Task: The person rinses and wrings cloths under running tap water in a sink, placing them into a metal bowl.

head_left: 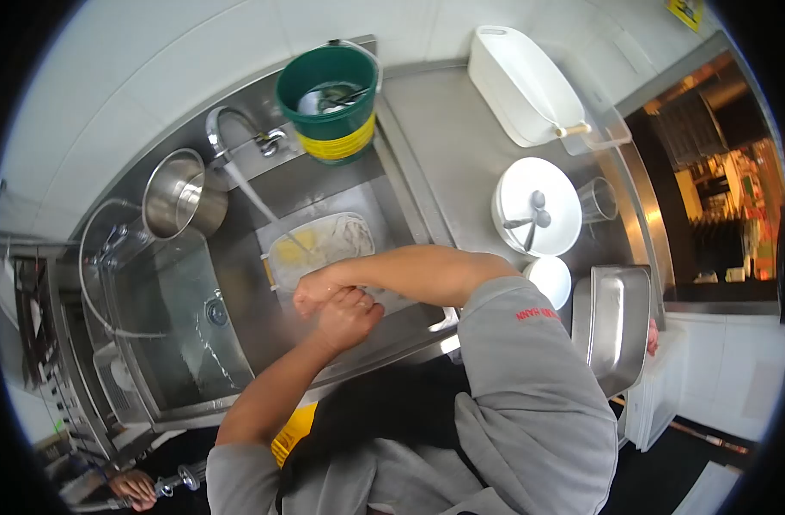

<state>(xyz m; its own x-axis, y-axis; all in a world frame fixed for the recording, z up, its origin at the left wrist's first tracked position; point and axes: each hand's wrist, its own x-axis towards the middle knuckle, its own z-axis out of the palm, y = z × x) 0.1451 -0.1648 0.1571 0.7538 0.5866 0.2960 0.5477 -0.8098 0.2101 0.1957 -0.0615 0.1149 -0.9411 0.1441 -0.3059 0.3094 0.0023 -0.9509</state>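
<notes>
My right hand (318,289) reaches across from the right, its fingers curled and pointing down. Close against its wrist is my left hand (349,318), also closed with knuckles up. Whatever either hand holds, if anything, is hidden. Just beyond them in the sink basin sits a white oblong tub (364,225) with a wooden handle (267,269). Cloudy water, a yellow patch and a pale crumpled thing (348,233) show inside it. From the curved faucet (216,129) a stream of water (259,204) runs into the tub.
A green bucket (328,129) holding utensils stands behind the sink, beside a steel pot (182,196). On the right counter are a white tub (521,86), a white bowl (508,193) with spoons, a clear glass (600,199) and a steel pan (617,313). Another person's hand (133,487) shows lower left.
</notes>
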